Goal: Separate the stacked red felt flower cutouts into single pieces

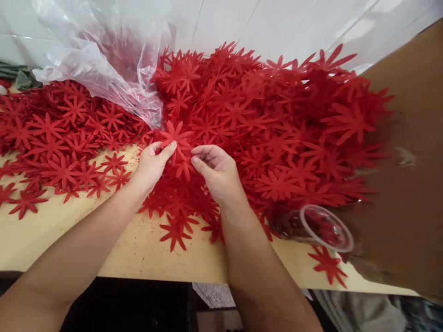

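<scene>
Between thumb and fingers, my left hand (156, 161) pinches a red flower-shaped piece (176, 138) with long narrow petals. Just right of it is my right hand (218, 168), its thumb and forefinger nearly together beside the petals; whether anything small is between them is hard to tell. Behind and to the right of both hands rises a large heap of similar red pieces (277, 133). A flatter pile of red pieces (62, 138) spreads over the table on the left.
A clear plastic bag (104, 64) stands behind the left pile. On the right, a clear plastic cup (327, 228) lies tipped near a brown cardboard box (408, 161). One loose red piece (328, 265) lies by the front edge of the yellowish table (138, 258). White tiles form the wall.
</scene>
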`<state>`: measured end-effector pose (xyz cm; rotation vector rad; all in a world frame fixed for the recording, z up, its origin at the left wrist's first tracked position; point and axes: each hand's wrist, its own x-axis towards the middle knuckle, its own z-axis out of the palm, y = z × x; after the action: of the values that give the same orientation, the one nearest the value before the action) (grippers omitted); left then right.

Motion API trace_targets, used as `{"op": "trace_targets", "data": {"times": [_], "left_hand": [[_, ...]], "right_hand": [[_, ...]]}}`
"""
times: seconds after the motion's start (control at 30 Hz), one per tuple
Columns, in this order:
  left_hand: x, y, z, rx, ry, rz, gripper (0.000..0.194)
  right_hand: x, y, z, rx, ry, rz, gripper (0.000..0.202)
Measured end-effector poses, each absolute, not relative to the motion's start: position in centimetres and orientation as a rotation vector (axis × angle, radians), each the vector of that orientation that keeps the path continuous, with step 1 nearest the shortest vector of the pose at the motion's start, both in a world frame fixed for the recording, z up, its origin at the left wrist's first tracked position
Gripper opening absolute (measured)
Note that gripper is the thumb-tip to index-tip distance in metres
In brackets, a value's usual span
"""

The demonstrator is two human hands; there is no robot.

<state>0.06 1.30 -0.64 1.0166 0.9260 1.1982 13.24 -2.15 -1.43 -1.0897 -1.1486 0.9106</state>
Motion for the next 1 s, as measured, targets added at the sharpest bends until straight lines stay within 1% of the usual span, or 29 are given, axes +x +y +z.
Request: {"op": "trace_targets", "data": {"times": [0.2,0.3,0.4,0.47,0.6,0.8,0.9,1.0], "left_hand": [[0.0,1.2,-0.7,0.991,0.946,1.168,0.016],[0.0,1.2,-0.5,0.992,0.959,1.154,0.013],[0.0,1.2,-0.4,0.995,0.954,1.147,0.017],[0.2,1.1,-0.4,1.006,0.935,1.153,0.015],[0.3,1.2,-0.5,1.027,0.915,1.18,0.011],[0.1,1.2,-0.6,1.023,0.92,1.151,0.011],[0.1,0.8,-0.4,1.051,0.874,1.073,0.016],[0.3,0.2,-0.2,1.167,0.799,0.972,0.024]], "right_hand": [[13.3,-2.0,-1.4,-1.106,-1.096,0.928,0.02],[13.3,-2.0,-1.7,-1.089,-1.038,0.987,0.02],[13.4,-1.9,-1.9,-1.087,-0.975,1.027,0.022],[13.4,-1.8,-2.0,-1.079,-0.949,1.022,0.025],[13.3,-1.6,-2.1,-1.087,-0.944,0.958,0.03],[13.8,-1.4,-2.3,-1.181,-0.929,0.736,0.028],[14.3,-1.2,-2.6,-1.217,-0.948,0.626,0.028],[14.3,-1.1,-2.7,-1.211,-0.941,0.595,0.028]]}}
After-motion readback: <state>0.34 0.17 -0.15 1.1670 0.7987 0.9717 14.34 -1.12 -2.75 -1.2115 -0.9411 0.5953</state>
